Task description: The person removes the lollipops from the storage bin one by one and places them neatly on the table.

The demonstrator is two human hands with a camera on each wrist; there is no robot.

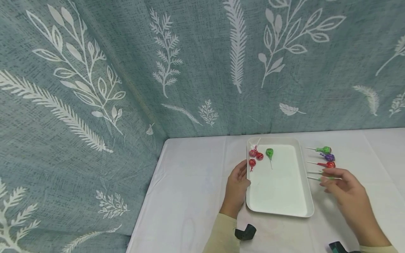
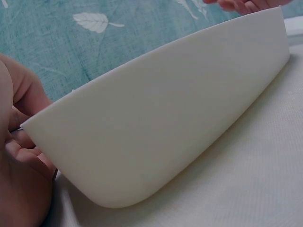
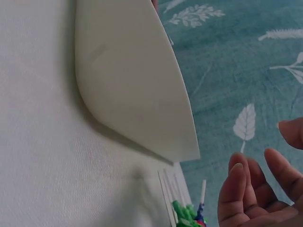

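A white tray [image 1: 278, 189] lies on the table, and my left hand [image 1: 235, 189] grips its left rim, thumb on the rim and fingers along the outer wall. The left wrist view shows that wall [image 2: 156, 109] close up. Three red lollipops [image 1: 252, 162] sit in the tray's far left corner, beside a green lollipop [image 1: 269, 153]. My right hand [image 1: 346, 188] hovers over a row of lollipops right of the tray, thumb and fingers apart, holding nothing. A green [image 1: 326, 150], a purple [image 1: 329, 157] and a red lollipop [image 1: 330, 164] show there; my fingers partly hide the nearer ones.
A white cloth [image 1: 190, 196] covers the table. Behind and to the left hangs a blue-green curtain [image 1: 202, 70] with white leaf prints. Dark wrist devices [image 1: 245, 232] are strapped near both sleeves.
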